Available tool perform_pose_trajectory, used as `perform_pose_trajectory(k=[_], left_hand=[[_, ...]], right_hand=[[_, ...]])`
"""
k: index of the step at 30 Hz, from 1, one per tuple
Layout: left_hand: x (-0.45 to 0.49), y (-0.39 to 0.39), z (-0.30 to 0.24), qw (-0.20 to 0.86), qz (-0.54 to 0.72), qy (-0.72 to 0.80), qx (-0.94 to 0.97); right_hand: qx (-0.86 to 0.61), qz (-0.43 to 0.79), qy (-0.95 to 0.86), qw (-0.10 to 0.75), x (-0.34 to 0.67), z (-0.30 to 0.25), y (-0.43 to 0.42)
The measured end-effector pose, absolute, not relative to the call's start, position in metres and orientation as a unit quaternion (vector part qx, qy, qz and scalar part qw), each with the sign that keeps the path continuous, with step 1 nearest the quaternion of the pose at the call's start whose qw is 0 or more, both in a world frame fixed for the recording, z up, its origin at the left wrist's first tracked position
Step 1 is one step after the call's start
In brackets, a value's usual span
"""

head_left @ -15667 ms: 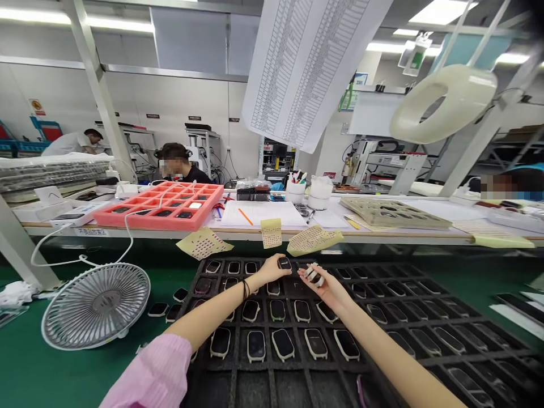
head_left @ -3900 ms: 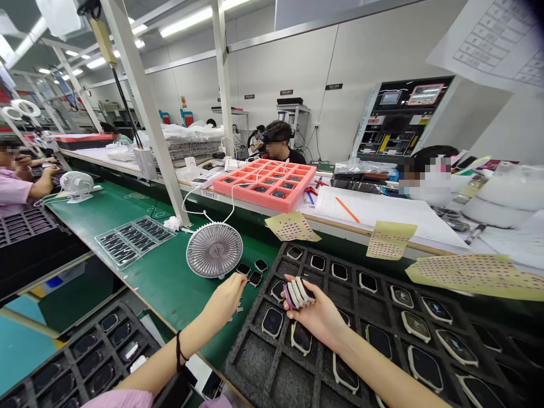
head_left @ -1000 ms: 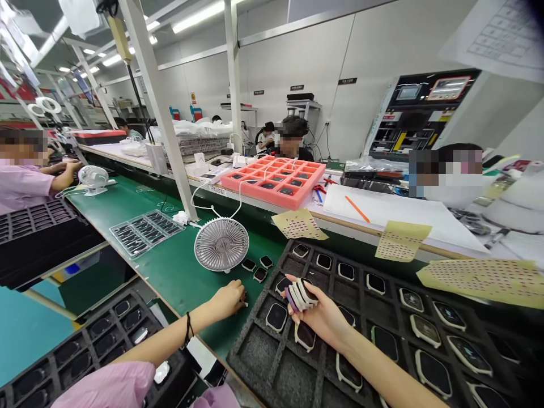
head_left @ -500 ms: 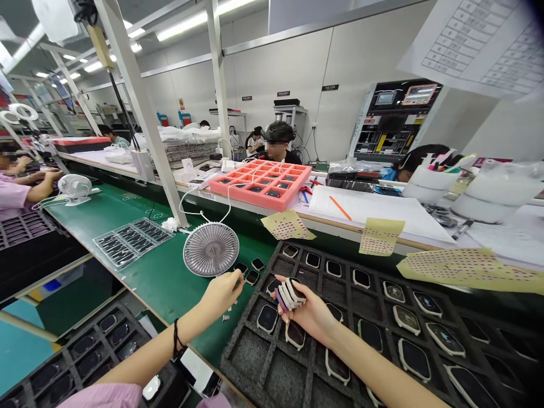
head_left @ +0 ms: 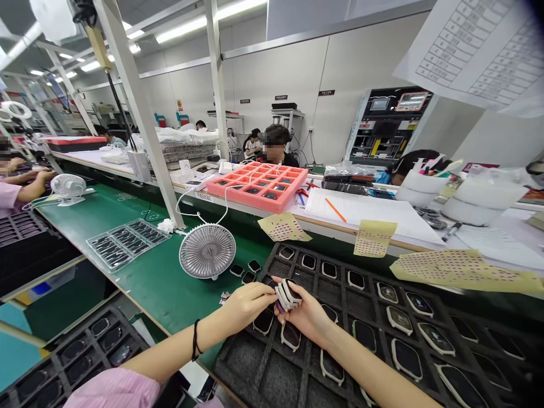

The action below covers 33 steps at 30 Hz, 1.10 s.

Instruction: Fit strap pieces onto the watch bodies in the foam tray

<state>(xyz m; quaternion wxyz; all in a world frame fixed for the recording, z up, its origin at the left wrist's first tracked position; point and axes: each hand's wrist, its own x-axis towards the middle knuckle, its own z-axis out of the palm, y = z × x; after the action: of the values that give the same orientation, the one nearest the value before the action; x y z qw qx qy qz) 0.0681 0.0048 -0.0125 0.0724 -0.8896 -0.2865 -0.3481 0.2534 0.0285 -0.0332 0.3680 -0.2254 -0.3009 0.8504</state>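
Observation:
My right hand (head_left: pixel 306 318) holds a fanned stack of small watch cases (head_left: pixel 287 294) above the black foam tray (head_left: pixel 374 362). My left hand (head_left: pixel 245 305) has its fingers pinched at the left edge of that stack, touching it. The tray's pockets hold several dark watch cases with pale rims, such as one (head_left: pixel 405 357) to the right. Three loose cases (head_left: pixel 245 272) lie on the green bench mat beside the tray's far left corner.
A small grey desk fan (head_left: pixel 207 250) stands left of the tray, its white cable running up. A pink tray (head_left: pixel 257 186) and yellow dotted sheets (head_left: pixel 461 270) sit on the raised shelf. A clear blister tray (head_left: pixel 126 242) lies left. People work at neighbouring stations.
My left hand has swung right from the green mat near the loose cases to the stack in my right hand. The view shifted slightly.

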Motion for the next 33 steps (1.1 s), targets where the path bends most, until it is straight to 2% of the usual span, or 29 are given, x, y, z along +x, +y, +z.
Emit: perform_pose_trajectory(k=[11, 19, 23, 33], left_hand=[[0.073, 0.010, -0.018, 0.086, -0.395, -0.257, -0.878], [0.068, 0.029, -0.007, 0.096, -0.371, -0.225, -0.896], [0.065, 0.033, -0.008, 0.025, -0.353, -0.226, -0.908], [0.066, 0.052, 0.018, -0.280, -0.225, -0.324, -0.875]], right_hand=[[-0.191, 0.865, -0.291, 0.361, 0.254, -0.037, 0.039], [-0.179, 0.874, -0.301, 0.337, 0.257, -0.043, 0.050], [-0.184, 0.869, -0.307, 0.340, 0.256, -0.044, 0.051], [-0.174, 0.842, -0.411, 0.303, 0.254, -0.041, 0.041]])
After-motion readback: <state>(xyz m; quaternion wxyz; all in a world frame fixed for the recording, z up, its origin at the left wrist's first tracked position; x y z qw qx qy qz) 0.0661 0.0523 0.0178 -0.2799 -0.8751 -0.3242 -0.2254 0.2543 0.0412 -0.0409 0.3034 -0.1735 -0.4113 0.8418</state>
